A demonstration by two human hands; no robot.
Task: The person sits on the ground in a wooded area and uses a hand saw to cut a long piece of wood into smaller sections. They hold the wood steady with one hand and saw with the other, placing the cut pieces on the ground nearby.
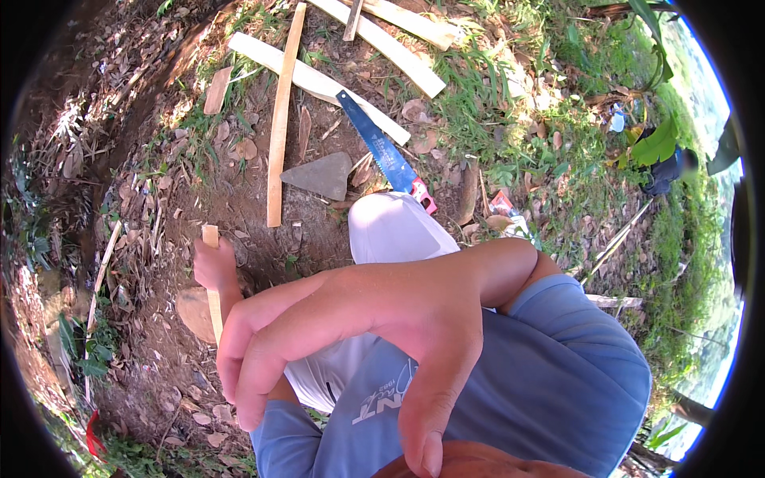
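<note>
My left hand is closed round a narrow pale wooden strip, whose lower end passes behind the fingers of my other hand. Beside the strip is a brown rounded block, partly covered by it. Large and close in front of my chest, my right hand has its fingers stretched out and its thumb pointing down, with nothing in it. Beyond my knee lies a handsaw with a blue blade and a red-and-white handle. A grey wedge-shaped stone rests left of the saw.
A long wooden strip lies across a pale board. More boards are at the far side. Dry leaves and grass cover the soil. A small packet lies right of my knee; a dark-clothed figure is far right.
</note>
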